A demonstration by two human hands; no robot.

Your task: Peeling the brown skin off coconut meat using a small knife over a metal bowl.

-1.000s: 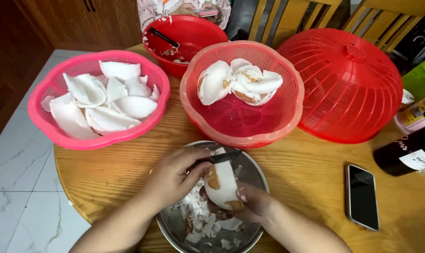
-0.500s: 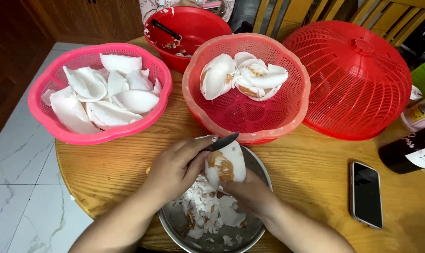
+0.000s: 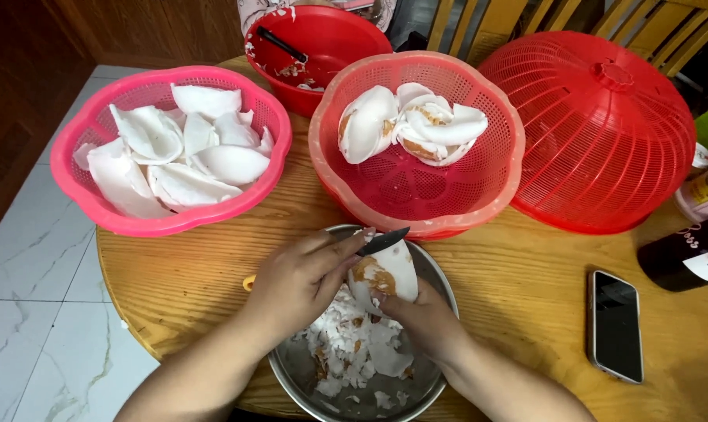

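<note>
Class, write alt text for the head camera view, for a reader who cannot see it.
Two hands pare a white coconut piece with a dark knife over a metal bowl of shavings, left hand on the knife, right hand holding the piece. Behind, a pink basket and a red basket hold more pieces.

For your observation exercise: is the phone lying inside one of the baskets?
No, the phone lies flat on the wooden table, right of the metal bowl.

Two baskets [image 3: 170,227] [image 3: 416,211] stand side by side behind the metal bowl [image 3: 436,273]; a dome cover [image 3: 604,133] sits right, phone [image 3: 615,324] before it.
</note>
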